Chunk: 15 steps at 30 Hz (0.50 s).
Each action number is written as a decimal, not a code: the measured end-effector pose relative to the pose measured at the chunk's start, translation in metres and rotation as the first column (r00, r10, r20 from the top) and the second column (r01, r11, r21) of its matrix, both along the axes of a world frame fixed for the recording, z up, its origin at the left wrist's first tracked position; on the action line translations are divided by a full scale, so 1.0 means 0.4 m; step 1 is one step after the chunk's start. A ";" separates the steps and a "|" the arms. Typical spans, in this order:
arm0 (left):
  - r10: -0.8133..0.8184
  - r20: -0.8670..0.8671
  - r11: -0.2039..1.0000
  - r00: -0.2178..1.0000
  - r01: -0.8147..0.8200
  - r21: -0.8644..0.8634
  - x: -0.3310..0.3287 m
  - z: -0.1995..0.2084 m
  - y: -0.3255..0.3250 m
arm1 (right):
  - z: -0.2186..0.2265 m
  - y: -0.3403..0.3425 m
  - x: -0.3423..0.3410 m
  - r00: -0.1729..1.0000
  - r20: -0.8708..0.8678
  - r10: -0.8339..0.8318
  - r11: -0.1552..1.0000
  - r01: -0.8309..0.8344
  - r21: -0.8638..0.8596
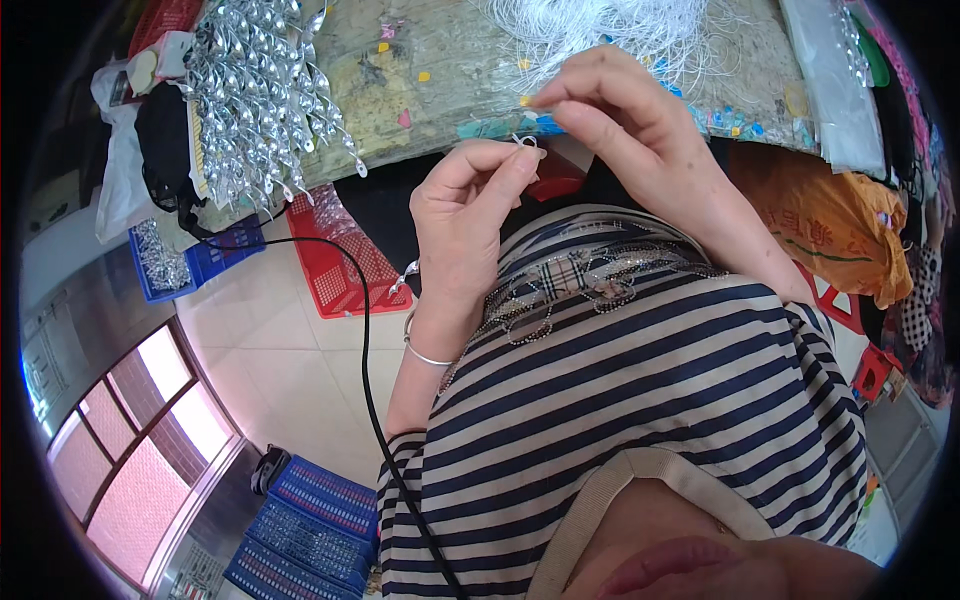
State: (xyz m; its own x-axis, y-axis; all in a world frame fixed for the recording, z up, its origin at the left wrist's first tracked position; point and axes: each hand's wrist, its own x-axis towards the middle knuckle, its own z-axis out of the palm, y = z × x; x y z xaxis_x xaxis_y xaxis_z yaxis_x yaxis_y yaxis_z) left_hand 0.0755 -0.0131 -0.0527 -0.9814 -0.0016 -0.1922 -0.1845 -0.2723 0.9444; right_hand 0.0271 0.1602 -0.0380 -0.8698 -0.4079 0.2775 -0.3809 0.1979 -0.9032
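My left hand point(462, 205) is closed just off the table's near edge, thumb and forefinger pinching a silver twisted ornament. The ornament's small pale loop point(526, 141) stands above the fingertips. A shiny twisted end point(405, 277) shows beside the wrist; whether it belongs to the same ornament is hidden by the hand. To the right and slightly higher, my right hand point(635, 135) has its thumb and forefinger drawn together near the loop. What they hold, if anything, is too fine to tell. A loose pile of white threads point(620, 40) lies on the table beyond this hand.
Many silver twisted ornaments point(255, 95) lie at the worn table's point(440, 60) left. Clear plastic bags point(835, 85) lie at its right, above an orange bag point(830, 215). Red point(345, 275) and blue point(165, 280) baskets stand below. A black cable point(366, 330) hangs past my left arm.
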 end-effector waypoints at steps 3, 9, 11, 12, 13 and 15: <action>0.003 -0.091 0.995 0.996 -0.012 -0.099 0.000 -0.012 -0.001 | 0.009 0.003 0.021 0.994 -0.108 0.018 0.997 -0.009 0.080; -0.060 -0.208 0.960 0.976 -0.001 -0.278 0.001 -0.021 -0.001 | -0.001 0.002 0.033 0.986 -0.165 -0.011 0.986 0.037 0.160; -0.058 -0.212 0.955 0.976 -0.008 -0.297 0.003 -0.024 -0.001 | 0.000 0.000 0.034 0.979 -0.203 -0.017 0.983 0.053 0.176; -0.068 -0.229 0.949 0.971 -0.008 -0.316 0.004 -0.028 -0.002 | 0.004 -0.001 0.034 0.974 -0.226 -0.014 0.975 0.063 0.213; -0.080 -0.246 0.943 0.966 -0.007 -0.333 0.005 -0.029 -0.002 | 0.007 -0.002 0.034 0.968 -0.249 -0.011 0.965 0.075 0.250; -0.096 -0.319 0.909 0.943 -0.048 -0.414 0.002 -0.021 0.001 | 0.007 -0.004 0.031 0.958 -0.288 -0.013 0.957 0.095 0.274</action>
